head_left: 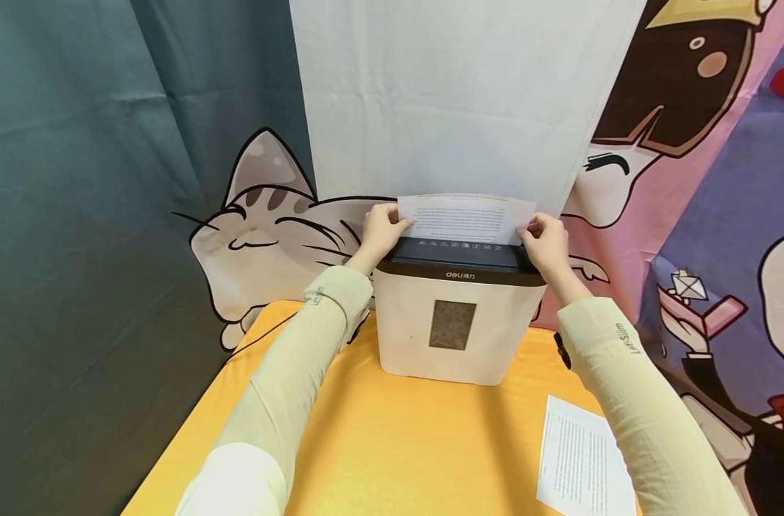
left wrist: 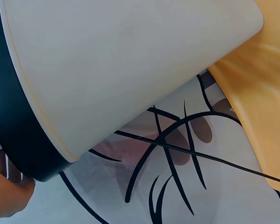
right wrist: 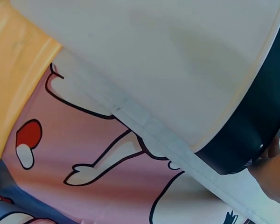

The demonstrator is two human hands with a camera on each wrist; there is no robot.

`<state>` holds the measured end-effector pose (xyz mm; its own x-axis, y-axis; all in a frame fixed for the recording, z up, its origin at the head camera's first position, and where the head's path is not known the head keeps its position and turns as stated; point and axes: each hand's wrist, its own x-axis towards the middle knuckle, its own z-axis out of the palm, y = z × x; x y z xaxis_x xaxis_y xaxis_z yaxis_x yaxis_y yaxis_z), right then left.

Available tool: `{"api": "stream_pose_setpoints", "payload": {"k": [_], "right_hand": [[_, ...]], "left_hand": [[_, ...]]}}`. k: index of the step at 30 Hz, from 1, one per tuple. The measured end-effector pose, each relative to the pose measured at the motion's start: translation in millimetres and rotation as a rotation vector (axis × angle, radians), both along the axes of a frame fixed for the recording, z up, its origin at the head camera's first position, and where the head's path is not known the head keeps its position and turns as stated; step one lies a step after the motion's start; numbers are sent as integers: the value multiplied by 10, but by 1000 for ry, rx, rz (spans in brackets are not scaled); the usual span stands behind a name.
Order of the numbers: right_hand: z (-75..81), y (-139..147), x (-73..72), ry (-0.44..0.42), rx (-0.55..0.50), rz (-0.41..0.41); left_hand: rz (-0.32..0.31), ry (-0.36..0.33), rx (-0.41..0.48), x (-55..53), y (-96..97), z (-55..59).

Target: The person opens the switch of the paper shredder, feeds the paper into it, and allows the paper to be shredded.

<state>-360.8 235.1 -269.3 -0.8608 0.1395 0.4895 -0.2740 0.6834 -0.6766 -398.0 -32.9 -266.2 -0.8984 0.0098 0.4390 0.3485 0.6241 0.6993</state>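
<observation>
A printed sheet of paper (head_left: pixel 459 217) stands upright at the top of a white paper shredder (head_left: pixel 398 330) with a dark lid. Its lower edge meets the lid's slot and is hidden there. At the sheet's left edge, my left hand (head_left: pixel 380 231) pinches the paper between thumb and fingers. My right hand (head_left: pixel 547 242) pinches the opposite edge, close over the lid's right end. Both wrist views are mostly filled by the shredder's white side and dark rim, with only part of the left hand (left wrist: pixel 9 193) and right hand (right wrist: pixel 273 175) at the border.
Another printed sheet (head_left: pixel 582 459) lies on the yellow tabletop (head_left: pixel 392 444) at the front right, partly behind my right sleeve. A black cord (head_left: pixel 263 335) runs off the table's left side. Cartoon-printed curtains hang close behind the shredder.
</observation>
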Motion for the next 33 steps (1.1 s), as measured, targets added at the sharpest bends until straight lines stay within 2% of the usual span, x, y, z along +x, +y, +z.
{"api": "stream_pose_setpoints", "payload": {"k": [10,17,33], "right_hand": [[-57,-1,-28,-16,19,-3],[-52,-7,-27,-6,36,-10],[-59,-35,-3,17,39,25]], "left_hand": [[3,-3,-8,16,10,-9],[11,22,-24,33,9,-7],[-28,19,38,40,42,-31]]}}
